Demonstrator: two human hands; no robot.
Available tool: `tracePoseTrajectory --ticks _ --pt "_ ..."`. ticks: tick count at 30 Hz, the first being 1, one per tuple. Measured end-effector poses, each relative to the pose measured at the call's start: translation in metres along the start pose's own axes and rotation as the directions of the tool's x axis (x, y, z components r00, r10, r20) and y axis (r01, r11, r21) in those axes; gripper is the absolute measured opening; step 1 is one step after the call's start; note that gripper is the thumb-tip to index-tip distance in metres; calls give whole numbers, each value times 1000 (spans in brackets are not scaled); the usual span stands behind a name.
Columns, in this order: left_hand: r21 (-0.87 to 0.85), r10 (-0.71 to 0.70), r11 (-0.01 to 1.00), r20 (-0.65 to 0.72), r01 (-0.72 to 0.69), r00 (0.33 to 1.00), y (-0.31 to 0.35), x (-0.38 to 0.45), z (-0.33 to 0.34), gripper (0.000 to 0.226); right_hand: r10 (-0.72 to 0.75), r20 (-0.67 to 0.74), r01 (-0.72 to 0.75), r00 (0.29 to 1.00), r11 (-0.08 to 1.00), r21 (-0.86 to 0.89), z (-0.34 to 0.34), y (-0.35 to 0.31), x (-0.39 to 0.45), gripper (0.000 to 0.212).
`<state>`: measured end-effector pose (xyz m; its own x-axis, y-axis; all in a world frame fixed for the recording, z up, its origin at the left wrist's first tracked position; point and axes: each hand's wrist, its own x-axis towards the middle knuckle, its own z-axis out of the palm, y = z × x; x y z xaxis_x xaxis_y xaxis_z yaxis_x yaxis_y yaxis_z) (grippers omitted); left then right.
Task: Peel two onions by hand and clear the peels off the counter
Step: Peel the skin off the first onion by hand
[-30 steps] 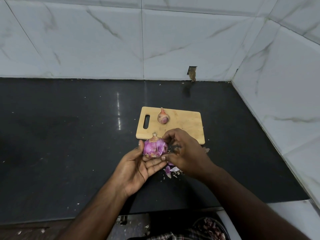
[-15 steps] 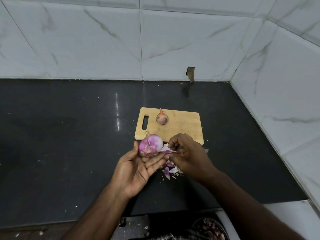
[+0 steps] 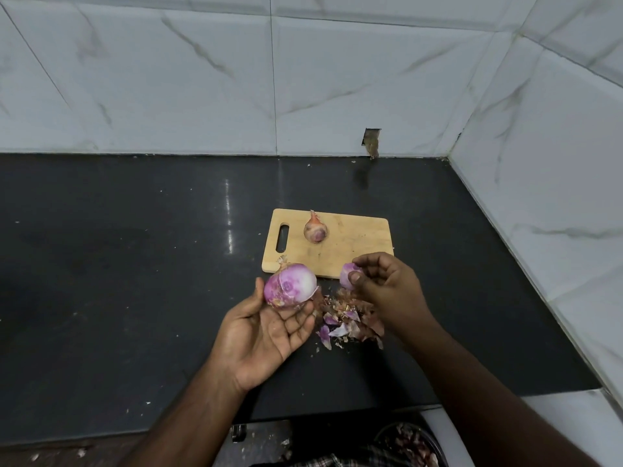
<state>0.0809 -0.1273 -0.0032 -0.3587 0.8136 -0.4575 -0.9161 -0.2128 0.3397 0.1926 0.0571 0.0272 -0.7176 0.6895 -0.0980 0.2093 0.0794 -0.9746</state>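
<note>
— Looking for writing, we found none that we could read: the wooden cutting board at the centre of the frame was plain, and so were the marbled tiles across the top.

— Agreed. We saw the left hand, palm up just below centre, cradling the larger onion on its curled fingertips with the thumb against the onion's left side. How did that onion look to us?

— Mostly stripped, we thought: glossy purple fading to white on its upper right, a dry stub at the top, and some papery brown scraps clinging low on its left.

— And the right hand, right of centre?

— We saw it pinching a piece of peel, pale purple and curved, between thumb and fingers, held apart from the onion, over the near edge of the board.

— The second onion?

— It sat on the board near the handle slot, smaller, with orange-brown skin on its upper part and a pointed tip.

— We also noted the peel pile, brown and purple flakes, lying on the black counter between the hands, and a dark bowl with purple scraps at the lower right edge.
</note>
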Motion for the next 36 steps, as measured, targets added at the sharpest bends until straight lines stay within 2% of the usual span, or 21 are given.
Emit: tracePoseTrajectory --ticks 2,4,5,7,11,13,16,20,23,27,31,36 --pt "10 3 1000 57 -4 998 3 0 -1 68 11 49 -1 999 982 -188 -6 2 2 18" --pt "11 6 1000 75 -6 997 5 1 -3 62 29 100 12 995 923 -385 -11 1 2 27" --pt "15 15 1000 73 -16 997 5 2 -4 63 30 110 20 993 902 -431 -11 -1 1 33" --pt "41 48 998 90 -52 995 4 3 -1 74 -12 114 54 993 925 -375 -7 -10 -4 40" --pt "68 96 992 142 -107 985 2 5 3 89 -127 195 154 973 980 -128 10 -27 -20 45" --pt "66 106 991 159 -118 982 1 7 4 91 -159 241 198 957 970 -145 19 -30 -25 48" --pt "75 120 988 154 -132 981 0 9 5 94 -162 207 209 965 950 -231 28 -31 -26 50" --pt "21 110 993 103 -113 989 -5 10 7 99 -129 190 158 973 977 -143 28 -31 -22 48" --pt "-21 81 997 87 -80 993 -9 10 9 96 -109 196 138 975 980 -140 27 -31 -18 48" --pt "-87 67 994 59 -62 996 -14 11 11 88 -80 190 123 979 966 -229 26 -29 -14 43" --pt "-106 92 990 26 -88 995 -19 12 15 52 -60 232 129 971 948 -292 23 -28 -6 38" --pt "-32 152 988 -27 -152 988 -21 13 20 57 -52 259 134 965 941 -312 21 -22 -2 36"
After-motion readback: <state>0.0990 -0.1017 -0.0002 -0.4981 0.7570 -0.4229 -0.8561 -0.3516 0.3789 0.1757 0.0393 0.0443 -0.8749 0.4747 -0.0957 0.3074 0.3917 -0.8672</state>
